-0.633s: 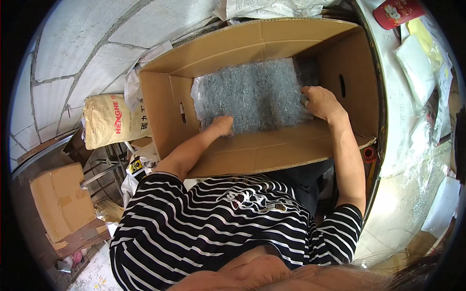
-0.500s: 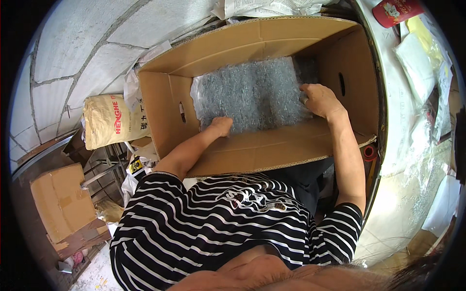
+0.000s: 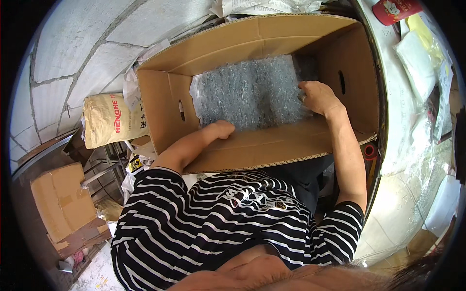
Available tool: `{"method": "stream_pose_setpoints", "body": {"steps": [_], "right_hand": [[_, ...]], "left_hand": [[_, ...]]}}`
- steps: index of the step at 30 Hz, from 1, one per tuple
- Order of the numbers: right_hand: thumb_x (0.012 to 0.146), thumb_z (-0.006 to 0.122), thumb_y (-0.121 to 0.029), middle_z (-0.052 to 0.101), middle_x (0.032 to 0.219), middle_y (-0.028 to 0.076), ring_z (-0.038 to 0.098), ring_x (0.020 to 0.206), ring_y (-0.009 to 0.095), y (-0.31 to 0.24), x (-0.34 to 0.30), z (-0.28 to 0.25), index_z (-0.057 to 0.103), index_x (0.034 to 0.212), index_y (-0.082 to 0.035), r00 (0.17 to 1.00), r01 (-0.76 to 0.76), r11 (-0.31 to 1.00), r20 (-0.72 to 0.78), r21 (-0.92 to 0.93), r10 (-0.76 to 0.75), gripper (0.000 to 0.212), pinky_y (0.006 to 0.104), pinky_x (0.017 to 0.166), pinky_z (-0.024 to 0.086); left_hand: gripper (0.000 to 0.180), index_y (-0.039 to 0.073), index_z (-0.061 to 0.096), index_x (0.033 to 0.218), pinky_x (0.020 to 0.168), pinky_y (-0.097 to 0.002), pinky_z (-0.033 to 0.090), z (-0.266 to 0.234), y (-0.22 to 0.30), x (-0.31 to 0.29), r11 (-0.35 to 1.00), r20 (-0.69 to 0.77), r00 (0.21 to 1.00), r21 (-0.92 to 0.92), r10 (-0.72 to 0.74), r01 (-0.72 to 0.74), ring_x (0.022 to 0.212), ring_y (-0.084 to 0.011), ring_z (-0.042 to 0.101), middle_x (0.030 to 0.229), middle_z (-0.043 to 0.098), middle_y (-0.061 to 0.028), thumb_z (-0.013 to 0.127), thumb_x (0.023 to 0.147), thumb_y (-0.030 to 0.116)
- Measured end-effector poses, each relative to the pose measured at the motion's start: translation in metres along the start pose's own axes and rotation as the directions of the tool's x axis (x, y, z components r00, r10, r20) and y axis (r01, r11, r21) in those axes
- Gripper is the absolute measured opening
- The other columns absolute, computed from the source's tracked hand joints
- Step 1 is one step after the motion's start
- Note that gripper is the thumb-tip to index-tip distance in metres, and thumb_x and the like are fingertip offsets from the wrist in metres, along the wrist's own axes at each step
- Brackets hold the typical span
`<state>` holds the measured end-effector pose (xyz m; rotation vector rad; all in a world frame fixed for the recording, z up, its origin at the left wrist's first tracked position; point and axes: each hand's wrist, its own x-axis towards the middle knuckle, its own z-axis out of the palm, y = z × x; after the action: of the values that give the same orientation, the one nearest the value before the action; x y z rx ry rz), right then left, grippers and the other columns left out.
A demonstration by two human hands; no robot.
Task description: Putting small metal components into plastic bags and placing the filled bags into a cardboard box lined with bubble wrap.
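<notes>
A large open cardboard box (image 3: 340,53) stands in front of me, both my hands inside it. In it lies a broad mass of small, clear bluish-grey plastic pieces (image 3: 242,92) in side-by-side rows, with a strip of white plastic film (image 3: 195,89) along its left edge. My left hand (image 3: 222,129) is closed at the near edge of the mass, fingers curled under; what they hold is hidden. At the right end, my right hand (image 3: 318,97), with a ring on one finger, curls its fingers against the edge of the pieces; their tips are partly hidden.
Left of the box stands a tan paper sack (image 3: 109,121), with a flattened cardboard carton (image 3: 63,201) lower down. A red tin (image 3: 395,10) and plastic bags (image 3: 417,68) lie on the light surface at right. A stone-patterned wall (image 3: 82,43) rises behind the sack.
My left hand has shifted slightly right along the near edge of the pieces. My right hand has moved a little left and up. The box and its contents look nearly the same.
</notes>
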<state>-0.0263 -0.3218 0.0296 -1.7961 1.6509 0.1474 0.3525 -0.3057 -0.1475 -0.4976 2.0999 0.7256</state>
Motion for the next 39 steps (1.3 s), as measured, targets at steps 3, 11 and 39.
{"method": "stream_pose_setpoints", "body": {"steps": [3,11,39], "right_hand": [[0.078,0.062,-0.007,0.066,0.109,0.022,0.060,0.108,0.037,0.005,-0.004,0.001,0.064,0.114,-0.001,0.999,-0.032,0.999,0.020,-0.002,0.032,0.037,0.0442,0.093,0.048],[0.084,0.065,-0.018,0.067,0.104,0.020,0.063,0.102,0.038,0.008,0.001,0.008,0.067,0.100,-0.002,0.999,0.029,0.999,-0.040,0.014,-0.029,0.023,0.0457,0.089,0.050],[0.078,0.063,0.003,0.069,0.101,0.017,0.068,0.094,0.033,-0.028,-0.213,0.047,0.067,0.107,-0.004,0.223,0.154,0.923,-0.922,0.354,0.316,0.031,0.0368,0.081,0.055]], "left_hand": [[0.017,-0.002,0.069,0.092,0.055,-0.0423,0.057,-0.046,-0.010,-0.005,0.619,0.250,0.964,-0.744,-0.089,0.250,0.069,-0.0324,0.071,0.084,0.071,-0.0216,0.058,0.085,0.008],[0.028,-0.005,0.071,0.093,0.060,-0.0437,0.057,-0.089,-0.034,-0.017,0.704,0.420,0.782,-0.364,-0.460,0.610,0.065,-0.0335,0.070,0.089,0.071,-0.0241,0.066,0.086,0.022],[0.029,-0.004,0.065,0.078,0.055,-0.0393,0.046,-0.100,-0.014,0.050,0.907,-0.408,0.888,-0.256,0.212,-0.334,0.056,-0.0231,0.060,0.062,0.063,-0.0130,0.059,0.088,0.023]]}}
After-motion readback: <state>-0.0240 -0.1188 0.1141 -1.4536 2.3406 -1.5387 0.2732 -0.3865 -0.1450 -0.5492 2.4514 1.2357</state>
